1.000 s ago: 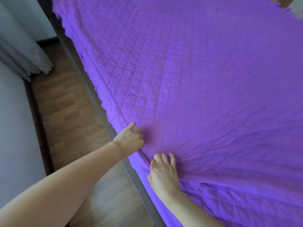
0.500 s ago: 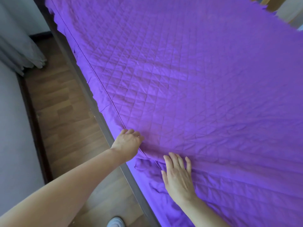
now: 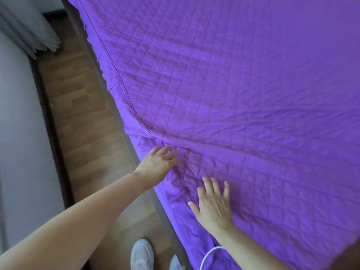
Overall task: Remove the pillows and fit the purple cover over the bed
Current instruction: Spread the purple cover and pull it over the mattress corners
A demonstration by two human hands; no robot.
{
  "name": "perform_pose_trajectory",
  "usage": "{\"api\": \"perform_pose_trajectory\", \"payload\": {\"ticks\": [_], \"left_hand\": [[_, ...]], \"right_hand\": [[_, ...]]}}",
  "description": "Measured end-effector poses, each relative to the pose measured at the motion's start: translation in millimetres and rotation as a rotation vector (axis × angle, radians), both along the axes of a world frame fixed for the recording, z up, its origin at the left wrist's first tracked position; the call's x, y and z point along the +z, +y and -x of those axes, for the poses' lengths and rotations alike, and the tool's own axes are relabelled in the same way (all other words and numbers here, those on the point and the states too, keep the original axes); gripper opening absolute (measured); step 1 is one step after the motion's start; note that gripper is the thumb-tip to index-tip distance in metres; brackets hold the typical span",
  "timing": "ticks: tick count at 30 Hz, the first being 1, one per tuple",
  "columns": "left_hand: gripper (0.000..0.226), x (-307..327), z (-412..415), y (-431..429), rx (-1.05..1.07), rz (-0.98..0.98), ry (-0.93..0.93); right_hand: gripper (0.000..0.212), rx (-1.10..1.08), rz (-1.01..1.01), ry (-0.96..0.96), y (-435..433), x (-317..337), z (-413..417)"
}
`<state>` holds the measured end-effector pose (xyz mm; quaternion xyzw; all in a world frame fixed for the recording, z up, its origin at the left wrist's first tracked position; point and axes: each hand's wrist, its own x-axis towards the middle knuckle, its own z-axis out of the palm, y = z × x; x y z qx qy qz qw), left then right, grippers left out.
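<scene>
The purple quilted cover (image 3: 233,84) lies spread over the whole bed top, with a piped seam running along its left side and a long crease across it near my hands. My left hand (image 3: 158,163) is at the bed's left side, fingers straight and spread, touching the cover by the seam. My right hand (image 3: 213,203) lies flat on the cover just right of the seam, fingers spread. Neither hand grips the fabric. No pillows are in view.
The dark bed frame rail (image 3: 134,152) runs diagonally under the cover's hanging edge. Wooden floor (image 3: 78,106) forms a narrow strip between bed and grey wall (image 3: 17,123). A grey curtain (image 3: 29,30) hangs at top left. My white shoes (image 3: 142,254) and a white cable (image 3: 210,254) show at the bottom.
My left hand has opened from a curled grip at the seam to straight fingers. My right hand has slid nearer along the cover. The view has shifted left and down.
</scene>
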<state>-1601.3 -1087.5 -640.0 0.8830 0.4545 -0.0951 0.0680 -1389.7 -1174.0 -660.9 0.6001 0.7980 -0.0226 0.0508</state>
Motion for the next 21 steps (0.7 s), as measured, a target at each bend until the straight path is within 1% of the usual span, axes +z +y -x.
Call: {"api": "perform_pose_trajectory", "payload": {"ticks": [2,3,4,6,8,9,12,14,17,21], "left_hand": [[0.037,-1.5,-9.5,-12.0,-0.093,-0.041,0.062],[0.032,-1.3,-13.4,-16.9,-0.111,-0.05,0.098],[0.033,-3.7,-16.9,-22.1,-0.123,-0.063,0.146],[0.029,-7.7,-22.1,-26.2,-0.143,-0.127,0.243],[0.012,-9.2,-26.4,-26.6,-0.157,-0.166,0.271],[0.011,-8.6,-27.8,-27.9,-0.154,-0.162,0.283],[0.008,-1.1,-22.8,-38.4,-0.192,-0.137,0.282],[0.011,-2.0,-12.9,-52.3,-0.221,-0.139,0.274],[0.018,-1.2,-4.5,-61.2,-0.167,-0.113,0.279],[0.023,0.3,-10.6,-57.9,-0.124,-0.108,0.301]], "right_hand": [[0.049,-0.025,0.032,-0.027,-16.9,-5.3,-2.9],[0.048,-0.045,0.043,-0.036,-22.8,-8.0,-2.8],[0.045,-0.059,0.042,-0.044,-28.4,-10.0,-2.1],[0.032,-0.062,0.003,-0.067,-33.0,-13.0,4.3],[0.02,-0.03,-0.041,-0.073,-33.4,-14.7,11.2],[0.018,-0.019,-0.056,-0.063,-34.3,-14.6,14.0],[0.016,-0.008,-0.064,0.011,-47.4,-11.7,15.4],[0.018,0.012,-0.059,0.036,-66.6,-7.2,15.8],[0.023,0.017,-0.027,0.021,-77.6,-1.4,18.9],[0.027,0.031,0.033,0.005,-67.9,7.1,21.2]]}}
